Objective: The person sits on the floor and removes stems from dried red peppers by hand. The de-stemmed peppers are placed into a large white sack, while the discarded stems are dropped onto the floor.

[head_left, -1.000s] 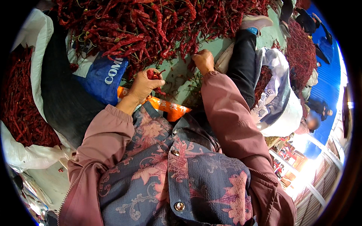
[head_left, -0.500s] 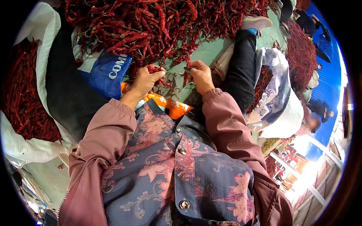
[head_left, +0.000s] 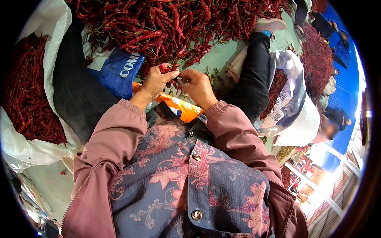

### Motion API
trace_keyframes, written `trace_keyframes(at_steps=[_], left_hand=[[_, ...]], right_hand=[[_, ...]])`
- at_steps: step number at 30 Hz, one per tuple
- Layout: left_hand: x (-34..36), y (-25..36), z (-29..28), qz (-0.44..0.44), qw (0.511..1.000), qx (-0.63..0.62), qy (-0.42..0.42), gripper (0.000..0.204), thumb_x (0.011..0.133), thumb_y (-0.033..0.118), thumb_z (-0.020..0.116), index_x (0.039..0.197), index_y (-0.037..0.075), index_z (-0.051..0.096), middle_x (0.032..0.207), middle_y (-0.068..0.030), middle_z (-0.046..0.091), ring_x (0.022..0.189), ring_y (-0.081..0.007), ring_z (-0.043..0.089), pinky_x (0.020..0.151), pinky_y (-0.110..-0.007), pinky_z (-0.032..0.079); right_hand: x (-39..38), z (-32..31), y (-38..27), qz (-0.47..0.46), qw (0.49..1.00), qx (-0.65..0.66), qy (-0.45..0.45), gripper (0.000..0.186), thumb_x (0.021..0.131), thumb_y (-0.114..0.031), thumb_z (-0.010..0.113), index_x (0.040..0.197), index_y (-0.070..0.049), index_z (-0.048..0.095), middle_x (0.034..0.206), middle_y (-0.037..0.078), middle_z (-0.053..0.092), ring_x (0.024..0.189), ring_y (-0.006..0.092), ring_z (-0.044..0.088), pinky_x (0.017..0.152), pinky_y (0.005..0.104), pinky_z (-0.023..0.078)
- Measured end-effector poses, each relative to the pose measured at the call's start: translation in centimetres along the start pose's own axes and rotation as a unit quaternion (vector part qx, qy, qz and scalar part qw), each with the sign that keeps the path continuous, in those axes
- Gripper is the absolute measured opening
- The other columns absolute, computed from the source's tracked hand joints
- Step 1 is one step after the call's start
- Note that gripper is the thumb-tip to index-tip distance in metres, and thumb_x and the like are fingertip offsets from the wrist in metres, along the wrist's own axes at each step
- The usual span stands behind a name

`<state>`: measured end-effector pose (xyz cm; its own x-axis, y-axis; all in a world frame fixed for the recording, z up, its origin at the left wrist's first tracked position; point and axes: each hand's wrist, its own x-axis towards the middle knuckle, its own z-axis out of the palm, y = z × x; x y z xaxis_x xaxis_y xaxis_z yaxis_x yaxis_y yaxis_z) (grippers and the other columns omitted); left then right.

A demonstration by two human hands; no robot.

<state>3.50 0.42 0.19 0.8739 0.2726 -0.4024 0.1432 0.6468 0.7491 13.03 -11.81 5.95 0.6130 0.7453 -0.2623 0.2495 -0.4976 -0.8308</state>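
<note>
My left hand [head_left: 151, 84] is closed around a few dried red chilies [head_left: 164, 69], whose wrinkled ends stick out past the thumb and fingers. Right beside it, my right hand [head_left: 199, 88] pinches at the same bunch, its fingertips meeting the left thumb. Something small and greyish shows between the right fingers, too hidden to name. Just beyond both hands spreads a large heap of dried red chilies [head_left: 170, 25]. Below the hands lies an orange printed bag [head_left: 183, 109], and a blue bag [head_left: 113, 73] sits to the left of them.
A white sack [head_left: 59, 27] full of chilies stands at the left, beside my dark-trousered leg. On the right, past my other leg [head_left: 251, 73], is another open white sack [head_left: 303, 121]. Other people and more chili heaps [head_left: 317, 57] appear farther right, before a blue wall.
My right hand has moved left to meet my left hand. The chili that hung by the right fingers no longer shows there. My left hand has shifted slightly right and up.
</note>
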Motion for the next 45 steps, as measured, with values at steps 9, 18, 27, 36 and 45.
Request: trace_keyframes(at_steps=[9, 18, 27, 36, 45], left_hand=[[-1.4, 0.7, 0.9, 0.05, 0.984, 0.166, -0.05, 0.02, 0.08, 0.008, 0.064, 0.097, -0.001, 0.059, 0.073, 0.004, 0.057, 0.065, -0.0027, 0.049, 0.059, -0.019, 0.042], [-1.7, 0.7, 1.2, 0.016, 0.955, 0.266, -0.128, 0.01, 0.08, 0.007, 0.061, 0.087, 0.0, 0.061, 0.067, 0.0053, 0.053, 0.061, -0.0029, 0.046, 0.055, -0.021, 0.039], [-0.9, 1.3, 1.0, -0.088, 0.985, 0.079, -0.127, 0.009, 0.076, 0.006, 0.065, 0.078, 0.004, 0.057, 0.068, 0.0038, 0.054, 0.063, -0.0039, 0.05, 0.058, -0.021, 0.043], [-0.3, 1.0, 0.4, -0.084, 0.996, 0.023, -0.007, 0.012, 0.072, 0.005, 0.068, 0.075, 0.006, 0.057, 0.068, 0.004, 0.052, 0.061, -0.0058, 0.048, 0.059, -0.021, 0.041], [0.3, -0.8, 0.4, -0.03, 0.999, -0.019, 0.039, 0.023, 0.077, 0.007, 0.064, 0.099, 0.002, 0.062, 0.091, -0.0044, 0.063, 0.082, -0.0113, 0.057, 0.079, -0.027, 0.045]], right_hand=[[1.1, -2.2, -0.1, 0.172, 0.945, 0.279, -0.015, 0.02, 0.078, 0.001, 0.045, 0.092, 0.002, 0.059, 0.073, 0.006, 0.058, 0.059, 0.0107, 0.053, 0.053, 0.0249, 0.044], [0.8, -3.8, 0.5, -0.008, 0.991, -0.096, -0.088, 0.019, 0.069, -0.004, 0.053, 0.086, -0.002, 0.062, 0.073, 0.009, 0.059, 0.065, 0.0189, 0.058, 0.057, 0.032, 0.046], [1.4, -6.3, 4.5, -0.018, 0.866, -0.486, -0.114, 0.028, 0.069, -0.009, 0.055, 0.097, -0.007, 0.057, 0.092, 0.012, 0.053, 0.087, 0.0304, 0.058, 0.07, 0.0395, 0.047], [6.3, -5.2, 6.1, -0.083, 0.867, -0.491, -0.02, 0.019, 0.077, -0.008, 0.05, 0.095, -0.011, 0.055, 0.093, 0.012, 0.05, 0.087, 0.0281, 0.055, 0.07, 0.0404, 0.046], [2.0, -3.1, 2.1, -0.033, 0.959, -0.278, -0.036, 0.019, 0.063, -0.014, 0.06, 0.079, -0.004, 0.057, 0.079, 0.017, 0.059, 0.075, 0.0356, 0.058, 0.065, 0.0426, 0.047]])
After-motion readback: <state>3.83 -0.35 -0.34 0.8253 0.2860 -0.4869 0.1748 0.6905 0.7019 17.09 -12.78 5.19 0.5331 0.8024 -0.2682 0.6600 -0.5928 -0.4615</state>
